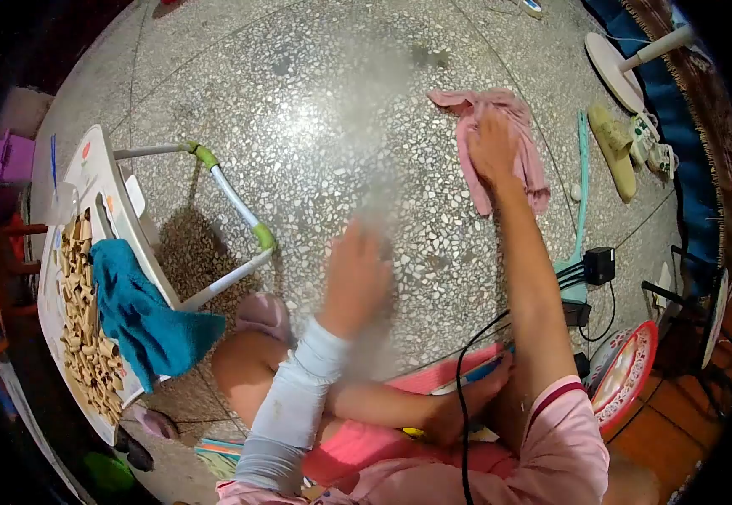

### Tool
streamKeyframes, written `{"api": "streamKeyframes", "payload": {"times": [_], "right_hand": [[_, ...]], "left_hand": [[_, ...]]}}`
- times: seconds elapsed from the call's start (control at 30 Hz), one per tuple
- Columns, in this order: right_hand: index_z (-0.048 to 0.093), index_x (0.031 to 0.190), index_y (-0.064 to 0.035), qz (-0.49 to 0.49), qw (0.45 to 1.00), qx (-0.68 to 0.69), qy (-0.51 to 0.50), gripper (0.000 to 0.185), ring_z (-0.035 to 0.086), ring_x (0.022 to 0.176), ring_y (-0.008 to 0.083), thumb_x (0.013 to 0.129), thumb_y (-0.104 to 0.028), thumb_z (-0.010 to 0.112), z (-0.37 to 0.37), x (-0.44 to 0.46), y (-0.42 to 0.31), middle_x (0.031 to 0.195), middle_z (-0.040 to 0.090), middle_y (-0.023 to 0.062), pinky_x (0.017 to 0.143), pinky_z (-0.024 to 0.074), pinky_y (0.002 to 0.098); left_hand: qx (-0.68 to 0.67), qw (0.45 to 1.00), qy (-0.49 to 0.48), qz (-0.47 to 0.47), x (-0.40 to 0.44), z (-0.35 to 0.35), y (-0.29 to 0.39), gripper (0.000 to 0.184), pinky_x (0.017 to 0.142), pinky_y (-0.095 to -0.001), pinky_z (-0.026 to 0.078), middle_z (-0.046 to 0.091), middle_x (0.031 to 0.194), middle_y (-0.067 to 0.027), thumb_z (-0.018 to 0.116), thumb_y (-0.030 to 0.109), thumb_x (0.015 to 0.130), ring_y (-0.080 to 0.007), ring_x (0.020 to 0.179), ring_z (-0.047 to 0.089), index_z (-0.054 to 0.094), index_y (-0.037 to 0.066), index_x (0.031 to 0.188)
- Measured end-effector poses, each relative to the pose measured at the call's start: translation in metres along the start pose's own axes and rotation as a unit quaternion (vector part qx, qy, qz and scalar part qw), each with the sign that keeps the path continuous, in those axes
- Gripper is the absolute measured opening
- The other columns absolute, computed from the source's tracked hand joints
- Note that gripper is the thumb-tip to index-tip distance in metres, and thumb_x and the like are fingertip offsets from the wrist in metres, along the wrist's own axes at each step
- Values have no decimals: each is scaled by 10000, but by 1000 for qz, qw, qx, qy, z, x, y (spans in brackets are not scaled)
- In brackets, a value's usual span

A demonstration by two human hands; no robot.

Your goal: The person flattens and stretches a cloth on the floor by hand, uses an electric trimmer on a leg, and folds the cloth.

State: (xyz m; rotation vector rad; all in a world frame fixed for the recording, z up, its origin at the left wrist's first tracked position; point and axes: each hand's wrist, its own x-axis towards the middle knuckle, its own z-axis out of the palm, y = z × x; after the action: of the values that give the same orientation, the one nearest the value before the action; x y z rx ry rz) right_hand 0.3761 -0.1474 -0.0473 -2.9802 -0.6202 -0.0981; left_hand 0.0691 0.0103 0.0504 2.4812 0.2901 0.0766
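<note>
Evidently light and limp, the pink cloth (530, 151) lies rumpled on the terrazzo floor (231, 97); its bunched folds should offer the easiest hold. The right hand (494, 147) rests on them, finger grip unclear; the left hand's (358, 279) fingers are too blurred to tell.

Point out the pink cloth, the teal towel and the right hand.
Pink cloth (531, 162): head view, on the folds beside the hand.
Teal towel (143, 313): head view, on the middle of its draped part.
Right hand (494, 147): head view, on the back of the hand.
</note>
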Motion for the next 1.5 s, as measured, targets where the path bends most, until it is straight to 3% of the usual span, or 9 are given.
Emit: {"api": "streamKeyframes", "payload": {"times": [0.3, 0.4, 0.77, 0.93, 1.03, 1.1, 1.2, 1.4, 1.5], "right_hand": [[433, 1359, -61, -227, 965, 104, -78, 567, 273, 1372, 322, 923, -422, 393, -34, 16, -129, 1444, 378, 142, 1118, 136, 537], [560, 1196, -136, -322, 914, 152, 194, 379, 411, 1236, 318, 896, -350, 473, 15, 0, -167, 1286, 515, 91, 1004, 285, 549], [614, 1069, -57, -458, 806, 302, -221, 334, 483, 1126, 352, 827, -277, 547, -19, -195, -192, 1171, 570, 112, 934, 343, 553], [613, 1004, -16, -516, 786, 329, -83, 263, 528, 1014, 380, 810, -189, 572, -69, -235, -167, 1083, 596, 152, 837, 402, 539], [601, 969, 6, -444, 806, 342, -190, 211, 528, 1001, 399, 811, -134, 579, -35, -228, -157, 1081, 573, 198, 818, 420, 520], [569, 988, 17, -224, 854, 442, -161, 200, 517, 1008, 400, 830, -106, 566, -63, -193, -152, 1085, 554, 222, 837, 422, 487], [548, 1069, -12, -199, 901, 319, 218, 265, 554, 991, 388, 823, -104, 574, -28, -173, -152, 1038, 576, 214, 823, 452, 467], [578, 1070, 7, -130, 940, 258, -180, 437, 586, 987, 387, 704, -192, 709, -89, -166, -115, 970, 622, 182, 769, 499, 455], [575, 1072, -8, -125, 960, 113, -222, 414, 589, 993, 365, 726, -198, 701, -102, -179, -80, 970, 627, 169, 763, 507, 453]], "left_hand": [[-17, 998, 59, 21, 4, -1, -6, 524, 1056, -467, 332, 358, 1396, -272, 582, 76, 846, -439, 1255, 398, 407, 0, 1334], [-35, 995, 92, 14, 8, -1, -6, 520, 1051, -455, 340, 355, 1400, -269, 576, 64, 844, -436, 1256, 398, 409, -4, 1332], [-41, 979, 200, -19, 9, -21, -16, 476, 1018, -433, 362, 447, 1334, -237, 562, 55, 847, -400, 1217, 444, 446, -5, 1304], [-41, 976, 212, -38, 6, -17, -29, 446, 1041, -442, 337, 444, 1319, -249, 551, 67, 846, -412, 1226, 425, 456, -28, 1272], [-20, 971, 237, -24, 7, -17, -32, 380, 976, -441, 388, 486, 1263, -244, 533, 90, 847, -408, 1151, 478, 500, -15, 1211], [-26, 974, 219, -44, 4, -20, -34, 317, 919, -437, 422, 528, 1193, -227, 525, 100, 848, -396, 1083, 519, 537, -5, 1146], [-47, 983, 171, -52, 2, -19, -37, 197, 815, -437, 450, 596, 985, -167, 546, 96, 833, -358, 931, 572, 587, 18, 1010], [-48, 998, 28, 42, -12, 11, -37, 251, 787, -387, 478, 599, 1053, -158, 596, 61, 834, -334, 949, 581, 581, 20, 1081], [-33, 996, 30, 77, -13, 16, -32, 246, 792, -392, 482, 600, 1079, -145, 601, 74, 831, -341, 966, 578, 593, 29, 1072]]}}
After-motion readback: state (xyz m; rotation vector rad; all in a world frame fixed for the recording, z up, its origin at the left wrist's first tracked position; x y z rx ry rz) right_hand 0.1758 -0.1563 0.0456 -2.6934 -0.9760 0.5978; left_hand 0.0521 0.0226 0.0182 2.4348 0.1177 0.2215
